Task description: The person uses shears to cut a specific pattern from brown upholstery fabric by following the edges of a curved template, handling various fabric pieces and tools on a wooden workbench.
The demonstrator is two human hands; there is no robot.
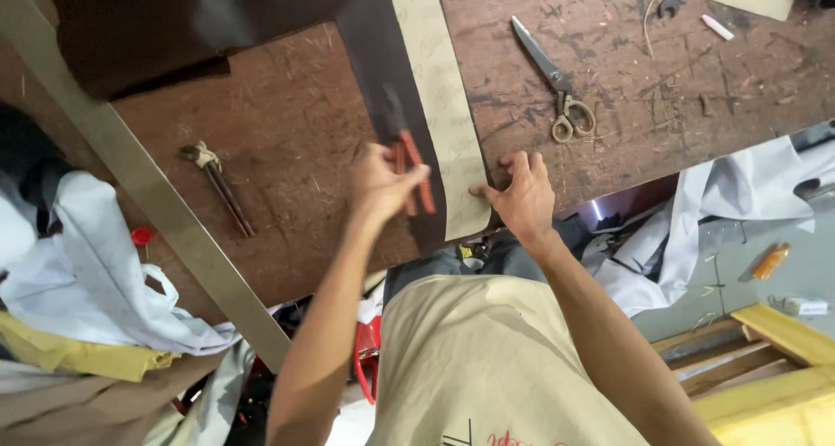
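Head view: the left hand (378, 185) is closed around a red-handled cutting tool (413, 163) held against the dark leather piece (383, 72), while the right hand (524, 198) spreads flat on the tan paper pattern (444, 107) at the workbench's (287, 133) near edge. The tool sits near the pattern's lower end; how much is cut cannot be told.

A long pair of steel scissors with pale looped handles (557, 85) lies on the scarred brown wooden worktable (287, 133), blades closed. A small pair of pincers with dark handles (219, 188) rests on the table's other side, just beside a long flat metal straightedge (148, 194) that runs diagonally across it. A small red cap (142, 235) sits against that straightedge. White crumpled cloth (78, 272) piles below the table edge, and yellow wooden slats (765, 359) lie on the floor.
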